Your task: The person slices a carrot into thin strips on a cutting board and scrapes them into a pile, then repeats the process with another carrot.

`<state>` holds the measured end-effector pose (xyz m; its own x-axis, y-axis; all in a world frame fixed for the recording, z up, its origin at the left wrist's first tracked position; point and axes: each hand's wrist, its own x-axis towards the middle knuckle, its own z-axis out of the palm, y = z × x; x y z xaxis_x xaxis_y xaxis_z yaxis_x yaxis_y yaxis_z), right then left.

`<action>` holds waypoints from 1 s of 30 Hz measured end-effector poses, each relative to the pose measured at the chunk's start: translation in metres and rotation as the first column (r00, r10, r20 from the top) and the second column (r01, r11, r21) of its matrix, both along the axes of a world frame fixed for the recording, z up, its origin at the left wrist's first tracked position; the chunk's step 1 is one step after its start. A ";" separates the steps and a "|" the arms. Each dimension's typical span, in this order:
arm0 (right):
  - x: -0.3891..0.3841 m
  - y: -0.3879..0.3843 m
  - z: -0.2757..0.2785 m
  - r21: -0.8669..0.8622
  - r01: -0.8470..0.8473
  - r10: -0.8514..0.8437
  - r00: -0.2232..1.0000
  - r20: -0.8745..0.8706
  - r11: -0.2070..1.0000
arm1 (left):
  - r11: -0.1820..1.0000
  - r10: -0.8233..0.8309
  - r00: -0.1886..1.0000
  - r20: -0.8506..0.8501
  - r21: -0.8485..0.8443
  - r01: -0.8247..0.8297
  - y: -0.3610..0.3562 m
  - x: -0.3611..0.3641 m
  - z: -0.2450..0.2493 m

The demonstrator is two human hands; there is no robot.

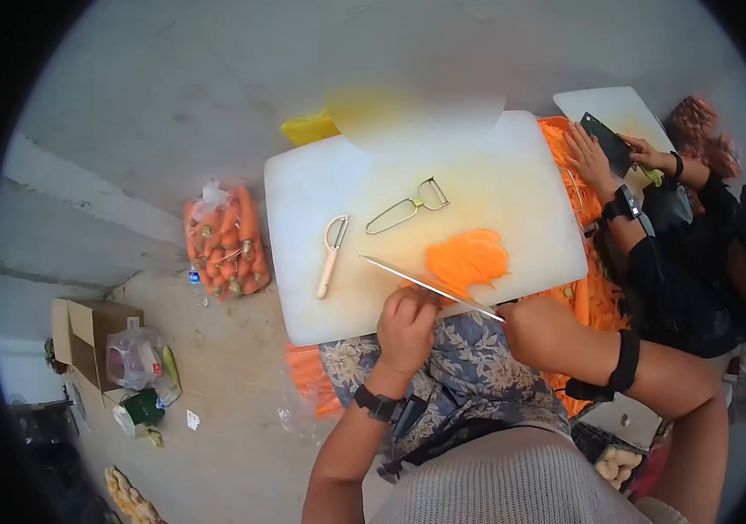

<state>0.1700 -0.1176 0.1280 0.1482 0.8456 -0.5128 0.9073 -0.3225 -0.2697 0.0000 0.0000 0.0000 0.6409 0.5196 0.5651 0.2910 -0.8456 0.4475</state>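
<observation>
My right hand (534, 330) is closed round the handle of a knife (434, 288), whose blade points left over the lower part of a white cutting board (320, 192). Thin orange carrot slices (469, 259) lie fanned out just beyond the blade. My left hand (408, 327) is at the board's near edge, its fingers bent and pressed on orange carrot pieces beside the blade; the fingertips are partly hidden. A peeler with a pale handle (329, 262) rests on the left of the board, and a metal peeler (408, 208) lies near the middle.
A bag of carrots (226, 244) is left of the board, with a cardboard box (93, 336) farther left. Shredded carrot (604, 288) fills the right side. A co-worker's hands (595, 162) hold a dark cleaver (607, 144) by another board (626, 105).
</observation>
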 end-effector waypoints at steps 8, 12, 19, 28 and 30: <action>-0.007 0.032 -0.016 0.017 -0.006 0.007 0.998 -0.059 1.000 | 0.999 0.028 0.999 0.029 0.027 -0.028 0.004 0.000 0.002; -0.007 0.030 -0.024 0.034 0.064 -0.061 0.995 -0.084 0.997 | 0.999 0.029 0.999 0.025 0.044 -0.031 0.001 0.004 -0.002; -0.012 0.027 -0.046 0.251 0.088 -0.067 0.994 -0.092 0.964 | 0.997 -0.002 1.000 0.005 0.082 0.001 0.008 0.001 -0.010; -0.009 0.031 -0.055 0.254 0.050 -0.038 0.998 -0.054 0.966 | 0.995 0.044 0.999 -0.025 0.089 -0.042 0.006 0.002 -0.007; -0.007 0.032 -0.058 0.255 0.054 -0.043 0.998 -0.050 0.966 | 0.995 0.049 0.998 -0.033 0.089 -0.046 0.008 0.004 -0.011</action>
